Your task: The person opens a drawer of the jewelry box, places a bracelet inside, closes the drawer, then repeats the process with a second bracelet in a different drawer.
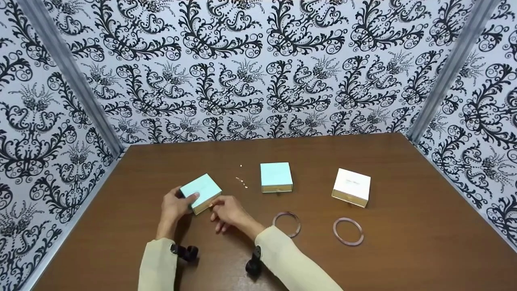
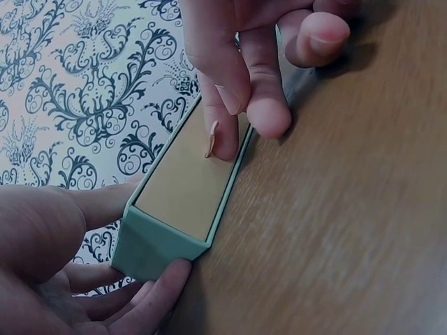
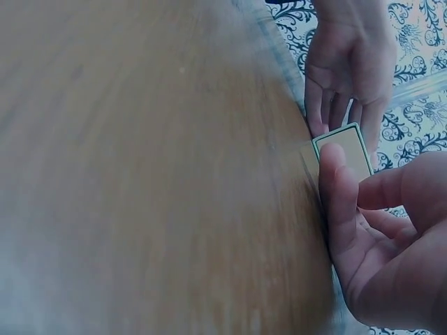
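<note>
In the head view my left hand [image 1: 173, 208] grips a turquoise box [image 1: 207, 186] at the left of the table, its thumb on the lid. The left wrist view shows the box's gold drawer front [image 2: 183, 178], with a small pull tab [image 2: 211, 138] standing out from it. My right hand [image 1: 230, 211] is at this front; one fingertip [image 2: 225, 139] touches it right beside the tab, while the thumb and other fingers stay loosely bent. In the right wrist view, the right hand's fingers [image 3: 339, 202] partly cover the gold front.
Another turquoise box [image 1: 276, 174] stands at mid-table, and a white box [image 1: 352, 184] is farther right. Two bangles, a darker one [image 1: 299, 226] and a pinkish one [image 1: 348, 243], lie nearer the front. Small pale specks [image 1: 241, 182] mark the tabletop. Patterned walls [image 1: 258, 81] enclose the table.
</note>
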Motion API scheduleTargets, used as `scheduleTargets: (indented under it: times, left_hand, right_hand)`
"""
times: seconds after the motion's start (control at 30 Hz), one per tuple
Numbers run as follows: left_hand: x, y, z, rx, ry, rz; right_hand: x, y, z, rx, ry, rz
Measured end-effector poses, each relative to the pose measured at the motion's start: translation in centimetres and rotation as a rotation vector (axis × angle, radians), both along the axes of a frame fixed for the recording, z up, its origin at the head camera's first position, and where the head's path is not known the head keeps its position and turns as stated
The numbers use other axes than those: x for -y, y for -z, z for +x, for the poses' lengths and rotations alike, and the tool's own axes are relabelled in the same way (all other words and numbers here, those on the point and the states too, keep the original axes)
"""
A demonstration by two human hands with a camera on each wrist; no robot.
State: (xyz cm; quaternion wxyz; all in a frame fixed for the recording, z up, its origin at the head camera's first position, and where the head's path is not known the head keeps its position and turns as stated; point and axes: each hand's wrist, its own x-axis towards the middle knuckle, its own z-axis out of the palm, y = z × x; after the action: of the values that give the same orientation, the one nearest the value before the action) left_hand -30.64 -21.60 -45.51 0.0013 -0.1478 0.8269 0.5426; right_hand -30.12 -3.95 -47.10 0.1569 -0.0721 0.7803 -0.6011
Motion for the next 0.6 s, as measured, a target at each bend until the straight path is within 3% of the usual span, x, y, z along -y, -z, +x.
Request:
scheduleTargets:
  times: [0.13,0.33,0.6]
  left_hand:
    - [-0.1,-0.2,0.2,0.007,-0.003,-0.028]
    - [-0.5,-0.6,0.2,0.003,0.001,-0.137]
    - [-1.1,-1.2,0.4,-0.025,-0.041,-0.203]
  right_hand:
    - [-0.1,-0.1,0.2,0.012,0.011,-0.01]
    - [-0.5,-0.1,0.5,0.057,0.025,-0.058]
    - [-1.4,-0.3,0.6,0.058,0.069,-0.126]
